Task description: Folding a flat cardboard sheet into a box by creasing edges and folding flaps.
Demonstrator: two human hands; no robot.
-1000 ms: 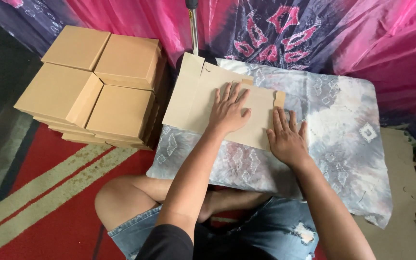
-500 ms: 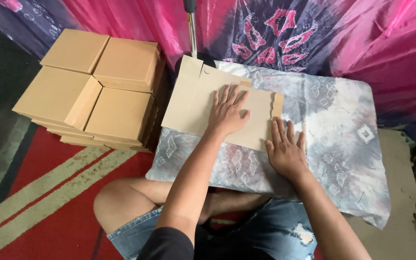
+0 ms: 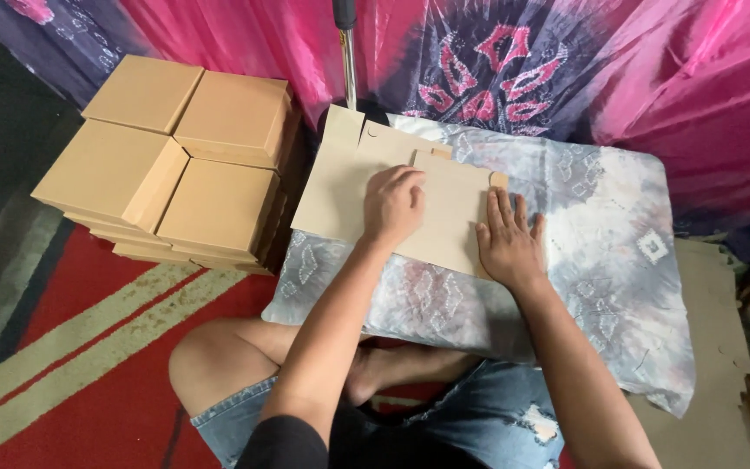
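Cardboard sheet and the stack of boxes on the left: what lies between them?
Nothing: the head view shows the flat cardboard sheet reaching almost to the stack of cardboard boxes.

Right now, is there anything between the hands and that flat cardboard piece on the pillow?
Nothing visible. The left hand rests directly on the flat cardboard piece, fingers curled, and the right hand lies flat along its right edge. The cardboard lies on the tie-dye pillow; the stacked boxes sit off to the left.

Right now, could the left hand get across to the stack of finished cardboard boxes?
Probably yes. The left hand rests on the flat cardboard blank, and the stack of cardboard boxes sits just beyond the blank's left edge, with nothing standing between them. The right hand presses the blank's other side.
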